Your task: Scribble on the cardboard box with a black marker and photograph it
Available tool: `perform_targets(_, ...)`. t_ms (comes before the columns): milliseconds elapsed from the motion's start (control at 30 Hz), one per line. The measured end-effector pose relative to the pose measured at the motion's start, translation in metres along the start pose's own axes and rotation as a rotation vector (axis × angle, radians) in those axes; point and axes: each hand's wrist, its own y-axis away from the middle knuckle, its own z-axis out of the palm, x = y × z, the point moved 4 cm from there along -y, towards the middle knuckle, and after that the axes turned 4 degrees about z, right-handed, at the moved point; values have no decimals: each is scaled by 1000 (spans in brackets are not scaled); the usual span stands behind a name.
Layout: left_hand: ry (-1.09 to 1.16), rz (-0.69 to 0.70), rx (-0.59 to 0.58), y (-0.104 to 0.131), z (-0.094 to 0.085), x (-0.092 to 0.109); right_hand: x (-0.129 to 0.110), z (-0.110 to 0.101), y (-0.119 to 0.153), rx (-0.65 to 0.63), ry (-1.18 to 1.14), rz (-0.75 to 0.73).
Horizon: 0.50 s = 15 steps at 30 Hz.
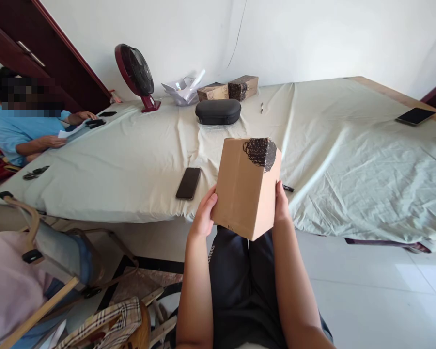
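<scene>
Between my two hands I hold a brown cardboard box [240, 189], tilted, above my lap and the table's front edge. Dense black scribble covers its upper right corner, across two faces. My left hand [204, 213] grips its left side, thumb on the near face. On the opposite side my right hand [281, 203] presses against the box, its other fingers hidden behind it. A dark smartphone [188, 183] lies on the cloth left of the box. Just right of my right hand, a black pen [288, 188] shows in part.
A pale cloth covers the long table [138, 160]. Farther back are a black hard case [218, 112], two cardboard boxes [243, 87], a clear basket [185, 92] and a fan [136, 72]. A tablet [414, 116] lies far right. Another person [14, 126] holds paper at left, near a chair [63, 247].
</scene>
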Motion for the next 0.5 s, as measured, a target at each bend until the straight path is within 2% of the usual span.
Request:
perform_targets(67, -161, 88, -76, 0, 1, 10, -6, -8, 1, 126, 3, -25)
perform_targets(133, -368, 158, -175, 2, 6, 16, -15, -14, 4, 166, 57, -88)
perform_targets(200, -596, 220, -216, 4, 11, 17, -25, -16, 7, 83, 175, -165)
perform_targets(267, -742, 290, -190, 3, 15, 16, -33, -18, 12, -49, 352, -225)
perform_targets(333, -785, 365, -160, 1, 16, 15, -40, -20, 16, -166, 553, -261)
perform_targets(400, -792, 401, -148, 0, 15, 15, -46, -21, 19, -228, 690, -285)
perform_targets(500, -770, 339, -172, 0, 9, 13, -51, -20, 20, -261, 710, -312)
